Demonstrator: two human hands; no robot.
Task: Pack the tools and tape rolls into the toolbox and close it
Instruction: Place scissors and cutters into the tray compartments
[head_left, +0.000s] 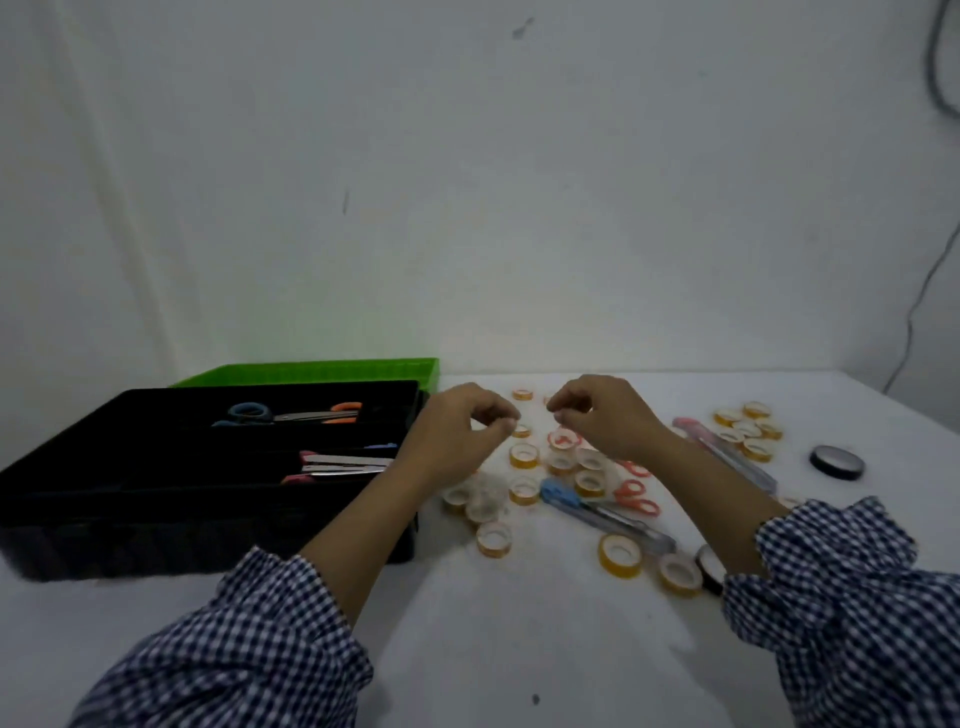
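Toolbox (156, 525) interior dim | tape rolls (523, 455) partly behind left hand (457, 423) | grasp unclear

A pale, off-white wall (467, 182) fills the upper half, dimly and evenly lit, marked by a few dark scuffs (522, 27). A thin cable (910, 332) runs down its right side. Below stands a white desk (493, 649) (one dark speck (535, 699) near its front).

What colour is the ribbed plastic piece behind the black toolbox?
Bright green, seen best in the head view: the ribbed plastic piece behind the black toolbox.
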